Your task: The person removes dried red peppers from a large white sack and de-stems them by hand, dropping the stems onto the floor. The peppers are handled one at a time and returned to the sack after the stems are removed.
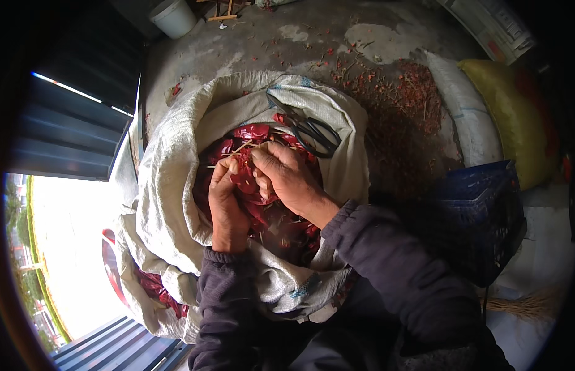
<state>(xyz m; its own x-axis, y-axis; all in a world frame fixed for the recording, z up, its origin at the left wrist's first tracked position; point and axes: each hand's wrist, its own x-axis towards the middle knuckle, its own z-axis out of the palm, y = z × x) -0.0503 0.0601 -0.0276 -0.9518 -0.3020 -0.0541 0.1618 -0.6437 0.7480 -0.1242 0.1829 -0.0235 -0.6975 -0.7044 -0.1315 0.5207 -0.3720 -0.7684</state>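
A white woven sack [169, 162] with its rim rolled down stands before me, filled with dried red chili peppers [252, 131]. Over the peppers, my left hand [226, 199] pinches a dried red chili pepper [244, 178] between thumb and fingers. My right hand [285, 174] grips the same pepper from the other side, its fingertips close to the left ones. Black-handled scissors [317, 134] lie on the far right inner side of the sack, blades towards the rim. Part of the held pepper is hidden by my fingers.
A second sack [129, 259] with red peppers stands at the lower left. Stem and pepper debris [408, 102] covers the concrete floor at right, beside full white [468, 111] and yellow [496, 120] sacks. A blue plastic crate [482, 195] is near my right arm; a white bucket [173, 18] stands far left.
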